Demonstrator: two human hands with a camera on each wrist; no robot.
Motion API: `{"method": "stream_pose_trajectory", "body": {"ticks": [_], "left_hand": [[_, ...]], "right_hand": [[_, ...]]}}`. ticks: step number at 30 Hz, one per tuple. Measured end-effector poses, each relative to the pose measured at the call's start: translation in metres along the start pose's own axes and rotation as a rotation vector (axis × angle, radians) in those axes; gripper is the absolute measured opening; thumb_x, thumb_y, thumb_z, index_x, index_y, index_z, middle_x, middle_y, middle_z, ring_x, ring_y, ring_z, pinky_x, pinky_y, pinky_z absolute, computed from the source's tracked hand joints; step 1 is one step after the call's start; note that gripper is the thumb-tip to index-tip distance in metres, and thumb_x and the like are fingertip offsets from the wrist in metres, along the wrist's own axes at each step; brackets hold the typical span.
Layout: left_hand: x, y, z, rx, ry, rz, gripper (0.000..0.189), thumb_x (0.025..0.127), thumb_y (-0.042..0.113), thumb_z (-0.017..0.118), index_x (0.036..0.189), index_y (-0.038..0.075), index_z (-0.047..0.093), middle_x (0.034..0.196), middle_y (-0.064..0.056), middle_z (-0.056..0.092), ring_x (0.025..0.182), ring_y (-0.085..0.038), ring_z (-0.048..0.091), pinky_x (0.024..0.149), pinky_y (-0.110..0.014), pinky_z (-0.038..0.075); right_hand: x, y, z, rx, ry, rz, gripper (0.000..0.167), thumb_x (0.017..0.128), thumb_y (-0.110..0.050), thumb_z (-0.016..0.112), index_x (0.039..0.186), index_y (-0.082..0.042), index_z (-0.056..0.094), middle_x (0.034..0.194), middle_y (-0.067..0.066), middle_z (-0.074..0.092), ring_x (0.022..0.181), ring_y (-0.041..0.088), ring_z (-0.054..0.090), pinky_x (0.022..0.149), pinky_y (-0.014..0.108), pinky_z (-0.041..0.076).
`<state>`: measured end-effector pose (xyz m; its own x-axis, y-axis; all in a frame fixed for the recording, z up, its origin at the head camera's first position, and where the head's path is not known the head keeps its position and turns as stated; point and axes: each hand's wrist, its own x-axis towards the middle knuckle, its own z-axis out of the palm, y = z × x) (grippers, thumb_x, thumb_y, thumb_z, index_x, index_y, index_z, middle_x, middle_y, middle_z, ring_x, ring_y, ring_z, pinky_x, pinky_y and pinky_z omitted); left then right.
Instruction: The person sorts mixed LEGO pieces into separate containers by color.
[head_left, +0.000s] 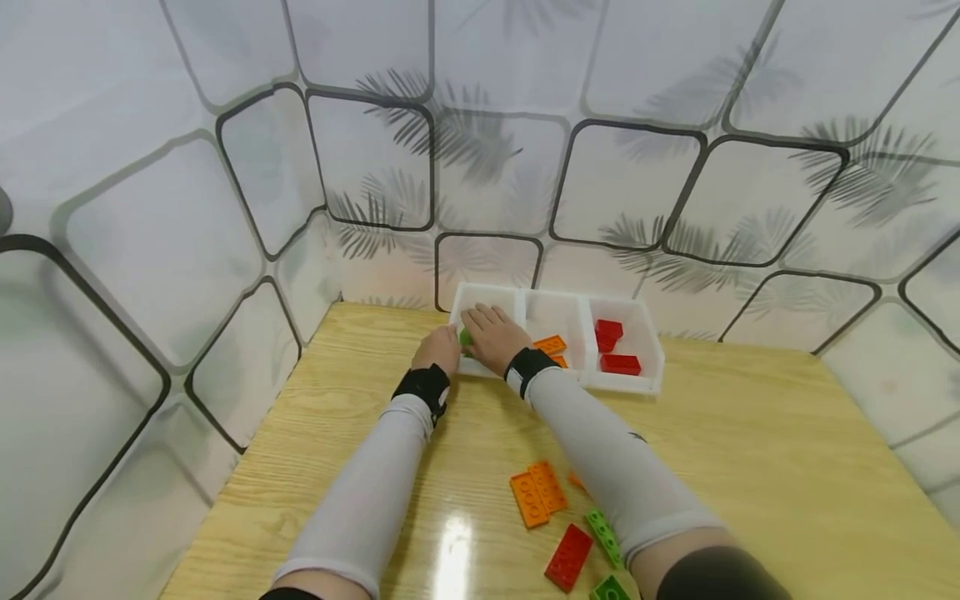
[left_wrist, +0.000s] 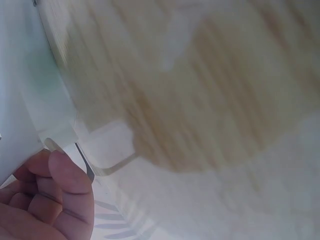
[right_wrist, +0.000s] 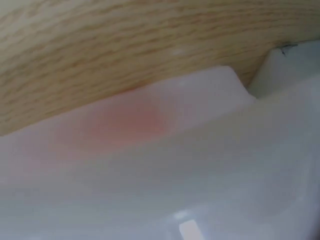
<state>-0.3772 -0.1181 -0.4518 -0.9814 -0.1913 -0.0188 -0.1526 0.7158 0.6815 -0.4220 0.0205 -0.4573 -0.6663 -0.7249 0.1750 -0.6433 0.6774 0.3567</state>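
Note:
A white tray [head_left: 621, 385] with three compartments stands at the back of the table. My left hand [head_left: 438, 350] grips its left end, fingers curled at the wall; the left wrist view shows these curled fingers [left_wrist: 72, 195] at the tray's edge. My right hand [head_left: 495, 337] reaches over the left compartment, back up, with its fingers stretched out. A green toy brick [head_left: 466, 338] shows beside it, partly covered; its thumb is hidden. Orange bricks [head_left: 551, 344] lie in the middle compartment, and red bricks [head_left: 620, 364] in the right one.
Nearer on the wooden table [head_left: 360, 358] lie orange bricks [head_left: 529, 500], a red brick [head_left: 569, 557] and green bricks [head_left: 604, 537], partly beneath the right forearm. Patterned curtain [head_left: 495, 167] hangs behind the tray and at both sides. The right wrist view shows tray wall [right_wrist: 210, 95] and table.

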Motion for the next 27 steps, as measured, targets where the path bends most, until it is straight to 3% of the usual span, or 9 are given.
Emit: {"method": "stream_pose_trajectory", "body": {"ticks": [7, 12, 14, 17, 20, 23, 27], "left_hand": [[-0.002, 0.001, 0.000, 0.011, -0.018, 0.001, 0.052, 0.109, 0.033, 0.026, 0.116, -0.002, 0.065, 0.118, -0.020, 0.067, 0.108, -0.036, 0.064, 0.092, -0.049, 0.050], [0.000, -0.002, -0.003, 0.019, -0.027, 0.014, 0.053, 0.109, 0.032, 0.026, 0.115, -0.002, 0.065, 0.118, -0.022, 0.067, 0.107, -0.037, 0.064, 0.091, -0.050, 0.050], [0.000, -0.001, 0.001, 0.026, -0.034, 0.017, 0.053, 0.109, 0.032, 0.025, 0.111, -0.002, 0.066, 0.114, -0.022, 0.068, 0.104, -0.037, 0.065, 0.088, -0.049, 0.050], [0.001, -0.001, 0.005, 0.035, -0.035, 0.017, 0.052, 0.109, 0.031, 0.025, 0.100, 0.000, 0.065, 0.096, -0.019, 0.066, 0.092, -0.034, 0.065, 0.081, -0.046, 0.050], [0.002, -0.001, 0.004, 0.032, -0.039, 0.025, 0.051, 0.110, 0.031, 0.023, 0.091, 0.001, 0.061, 0.077, -0.013, 0.053, 0.077, -0.031, 0.058, 0.073, -0.043, 0.046], [0.002, 0.001, 0.001, 0.026, -0.039, 0.032, 0.051, 0.110, 0.031, 0.022, 0.088, 0.002, 0.058, 0.074, -0.010, 0.045, 0.074, -0.029, 0.052, 0.072, -0.042, 0.043], [0.004, -0.001, 0.001, 0.043, -0.034, 0.033, 0.052, 0.110, 0.032, 0.020, 0.087, 0.002, 0.057, 0.077, -0.011, 0.047, 0.077, -0.030, 0.053, 0.074, -0.043, 0.044]], "right_hand": [[-0.007, 0.000, -0.007, -0.010, -0.071, 0.024, 0.074, 0.101, -0.054, 0.042, 0.155, -0.006, 0.027, 0.160, 0.009, 0.029, 0.149, 0.025, 0.026, 0.121, 0.039, 0.021], [-0.013, 0.004, -0.014, 0.054, -0.097, 0.019, 0.073, 0.103, -0.051, 0.040, 0.156, -0.004, 0.022, 0.162, 0.011, 0.024, 0.150, 0.026, 0.022, 0.121, 0.040, 0.019], [-0.024, 0.009, -0.015, 0.099, -0.095, 0.015, 0.073, 0.103, -0.050, 0.041, 0.156, -0.003, 0.021, 0.162, 0.012, 0.023, 0.150, 0.028, 0.021, 0.121, 0.041, 0.018], [-0.044, 0.019, -0.018, 0.197, -0.074, 0.007, 0.072, 0.103, -0.046, 0.045, 0.155, -0.002, 0.022, 0.161, 0.015, 0.025, 0.149, 0.030, 0.022, 0.121, 0.041, 0.018], [-0.070, 0.032, -0.025, 0.303, -0.046, 0.022, 0.069, 0.102, -0.041, 0.051, 0.154, -0.002, 0.027, 0.158, 0.015, 0.032, 0.146, 0.031, 0.031, 0.120, 0.041, 0.023], [-0.102, 0.046, -0.031, 0.382, -0.022, 0.043, 0.061, 0.100, -0.034, 0.057, 0.150, -0.003, 0.039, 0.149, 0.015, 0.046, 0.136, 0.032, 0.045, 0.116, 0.043, 0.031], [-0.152, 0.059, -0.031, 0.441, -0.025, 0.059, 0.046, 0.097, -0.028, 0.063, 0.135, -0.004, 0.057, 0.127, 0.014, 0.064, 0.114, 0.030, 0.060, 0.102, 0.043, 0.046]]}}
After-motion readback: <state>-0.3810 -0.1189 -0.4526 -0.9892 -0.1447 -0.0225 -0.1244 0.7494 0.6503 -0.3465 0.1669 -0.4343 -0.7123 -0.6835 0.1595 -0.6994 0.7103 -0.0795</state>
